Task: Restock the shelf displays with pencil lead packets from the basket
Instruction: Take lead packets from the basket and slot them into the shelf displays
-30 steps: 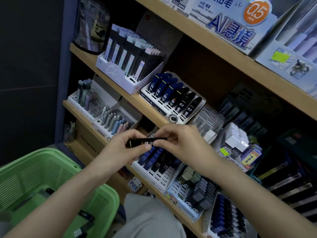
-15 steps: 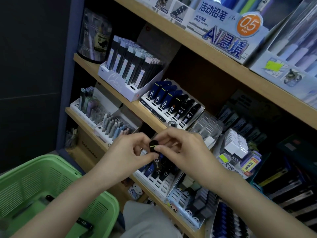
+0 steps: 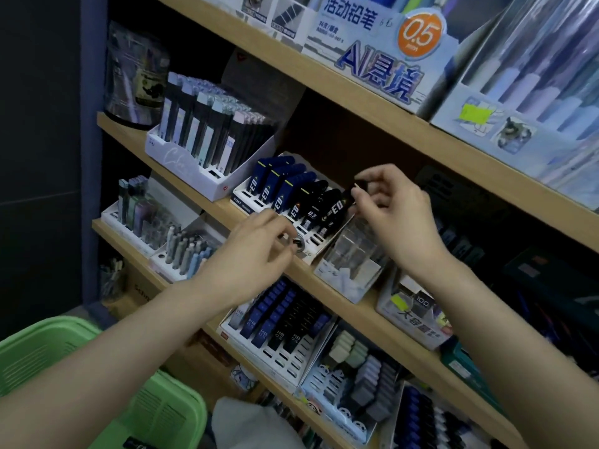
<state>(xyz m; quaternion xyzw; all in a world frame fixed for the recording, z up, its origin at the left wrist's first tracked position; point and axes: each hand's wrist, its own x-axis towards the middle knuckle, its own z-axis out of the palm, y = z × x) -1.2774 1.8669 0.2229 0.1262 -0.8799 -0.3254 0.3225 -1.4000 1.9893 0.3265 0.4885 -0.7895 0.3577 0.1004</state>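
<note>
My right hand (image 3: 393,209) pinches the top of a black pencil lead packet (image 3: 338,209) at the right end of a white display tray (image 3: 243,197) on the middle shelf. The tray holds a row of blue and black lead packets (image 3: 282,189). My left hand (image 3: 259,246) hovers just in front of the tray's lower edge with fingers loosely curled and nothing in them. The green basket (image 3: 162,413) sits at the bottom left; a dark packet (image 3: 139,444) shows inside it.
A second lead display (image 3: 282,332) stands one shelf lower, with eraser trays (image 3: 359,371) to its right. A clear plastic holder (image 3: 353,264) sits right of the tray. A white box of slim packets (image 3: 207,137) and pen trays (image 3: 181,251) fill the left side.
Both hands held one black packet in front of the lower shelf. My right hand has carried it up to the right end of the middle-shelf tray, and my left hand has let go.
</note>
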